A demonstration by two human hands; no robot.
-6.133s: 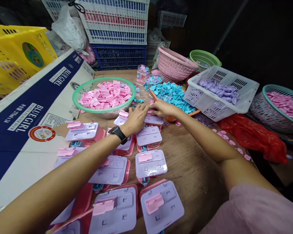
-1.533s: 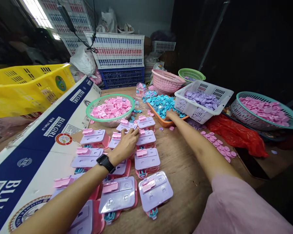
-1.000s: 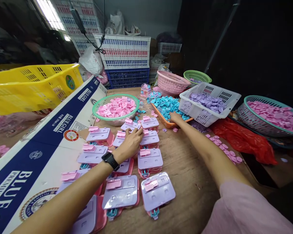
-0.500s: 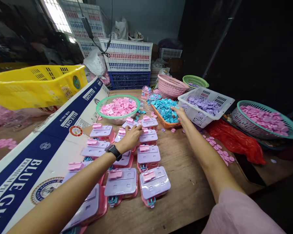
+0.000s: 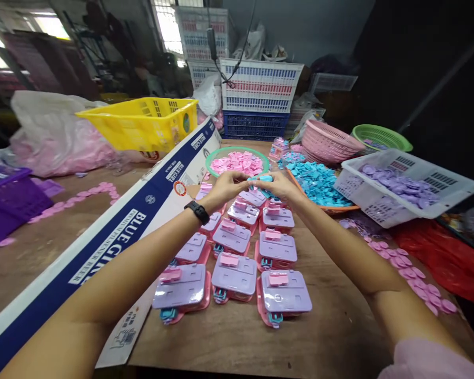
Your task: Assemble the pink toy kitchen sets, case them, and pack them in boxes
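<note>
My right hand (image 5: 285,189) has its fingers closed round small blue plastic pieces (image 5: 265,178), held over the back rows of boxes. My left hand (image 5: 228,190), with a black watch on the wrist, meets it there; its fingertips are pinched together at the left end of the blue pieces, partly hidden. Beneath and in front of the hands stand several pink boxes with lilac lids (image 5: 234,273), set in rows. Pink tabs (image 5: 229,259) sit on the lids. Just behind the hands is a green-rimmed basket (image 5: 210,164) of pink pieces.
An orange tray (image 5: 335,209) heaped with blue pieces and a white basket (image 5: 363,208) of lilac discs stand at the right. Pink discs (image 5: 422,284) lie near the right edge. A long carton (image 5: 114,247) runs along the left, with a yellow crate (image 5: 134,126) behind it.
My right hand has come from the orange tray to the middle with blue pieces. My left hand has left the boxes and moved up to meet it. The view has turned left.
</note>
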